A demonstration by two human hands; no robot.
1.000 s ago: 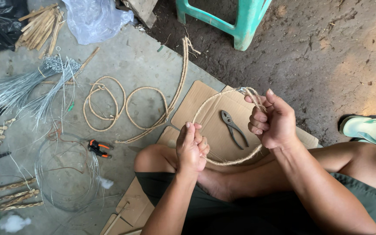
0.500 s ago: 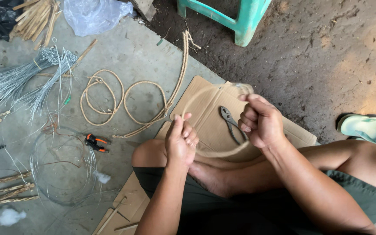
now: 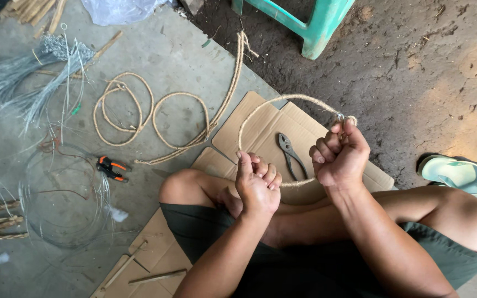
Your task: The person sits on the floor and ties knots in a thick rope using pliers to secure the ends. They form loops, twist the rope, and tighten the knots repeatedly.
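While you are sitting cross-legged on the cardboard sheet (image 3: 260, 124), you are holding a rope-wrapped ring (image 3: 282, 100) up in front of your knees with both hands. Your left hand (image 3: 258, 185) is gripping the ring's near-left side, fingers curled shut around it and the thumb pointing up along the rim. Your right hand (image 3: 340, 154) is gripping the ring's right side in a closed fist, with the thumb and forefinger pinching the spot where a bare bit of wire is showing at the top of the fist. The ring is arching away from you over the cardboard, its far edge reaching out past the board's far corner; its near edge is passing between your two hands.

A pair of grey pliers (image 3: 291, 154) is lying on the cardboard inside the ring's outline, just left of your right hand. Further left, on the concrete, finished rope-wrapped rings (image 3: 150, 118) are lying in a loose group. Orange-handled cutters (image 3: 111, 167) are resting near a coil of thin wire (image 3: 62, 198). A bundle of straight wire lengths (image 3: 28, 83) is lying at the far left. A green plastic stool (image 3: 310, 22) is standing on the dirt at the far side, and a pale green sandal (image 3: 459, 174) is lying at the right.
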